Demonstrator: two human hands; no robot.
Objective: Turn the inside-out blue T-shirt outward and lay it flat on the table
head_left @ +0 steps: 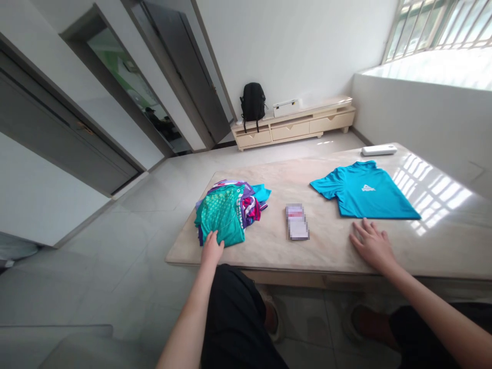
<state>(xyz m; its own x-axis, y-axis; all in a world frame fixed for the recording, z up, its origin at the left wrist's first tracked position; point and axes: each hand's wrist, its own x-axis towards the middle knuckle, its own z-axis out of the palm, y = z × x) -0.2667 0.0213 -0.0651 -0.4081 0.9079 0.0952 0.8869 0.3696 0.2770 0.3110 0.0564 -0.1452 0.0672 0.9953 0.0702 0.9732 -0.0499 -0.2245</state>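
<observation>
A pile of folded shirts point(226, 207), green on top with purple and white ones under it, lies at the left end of a pale marble table point(269, 253). My left hand point(212, 247) rests at the pile's near edge, fingers on the green cloth, which hides their tips. A bright blue T-shirt point(365, 192) with a small white logo is spread flat at the right. My right hand point(372, 243) lies open and flat on the tabletop just in front of that shirt's hem, holding nothing. A small blurred-out card or booklet point(296, 221) sits between the two.
A white remote-like bar point(378, 149) lies at the table's far right corner. Beyond the table, a low cream TV cabinet point(294, 125) carries a black backpack point(252, 102) and a white box. Grey doors line the left wall. My legs in black are under the table's near edge.
</observation>
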